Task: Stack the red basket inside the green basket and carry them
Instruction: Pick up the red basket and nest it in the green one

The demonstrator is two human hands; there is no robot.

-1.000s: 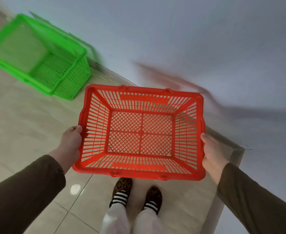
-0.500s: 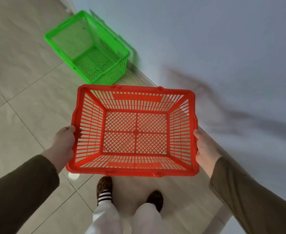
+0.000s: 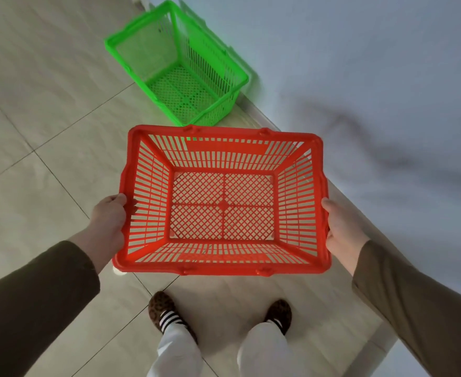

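I hold an empty red slatted basket [image 3: 153, 210] level in front of me, above the floor. My left hand [image 3: 109, 221] grips its left rim and my right hand [image 3: 340, 227] grips its right rim. An empty green basket [image 3: 213, 74] of the same shape stands on the floor ahead, against the wall. The near corner of the green basket is just beyond the red basket's far rim in the view.
A pale wall [image 3: 373, 77] with a skirting board runs along the right side. Beige floor tiles [image 3: 39, 126] spread to the left. My two feet [image 3: 164, 311] in patterned slippers stand below the red basket.
The green basket has shifted from the upper left of the view toward the centre and looks closer. My hands keep the same grip on the red basket.
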